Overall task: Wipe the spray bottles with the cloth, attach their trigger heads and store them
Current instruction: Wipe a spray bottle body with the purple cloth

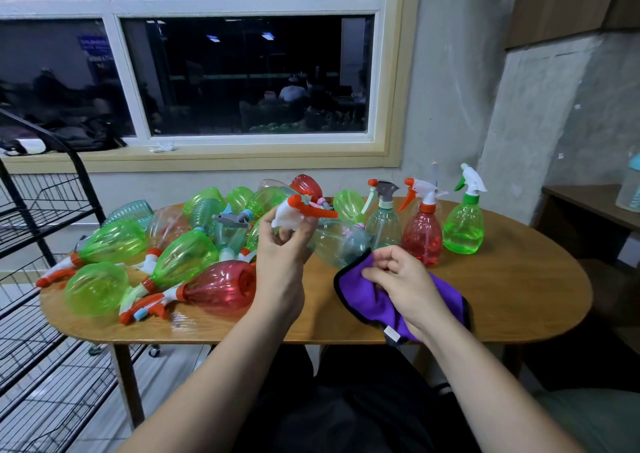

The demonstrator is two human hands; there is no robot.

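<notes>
My left hand (pixel 284 245) holds up a white trigger head (pixel 294 212) with an orange lever, above the table's middle. A clear bottle (pixel 337 243) lies just beyond, between my hands. My right hand (pixel 398 279) grips a purple cloth (pixel 367 300) with a black edge, resting on the table. Three assembled bottles stand upright at the back right: a clear one (pixel 382 226), a red one (pixel 422 234) and a green one (pixel 464 224).
Several green, red and clear bottles (pixel 180 255) lie in a heap on the left half of the oval wooden table (pixel 519 279). A black wire rack (pixel 38 279) stands at the left. A wall and window are behind the table.
</notes>
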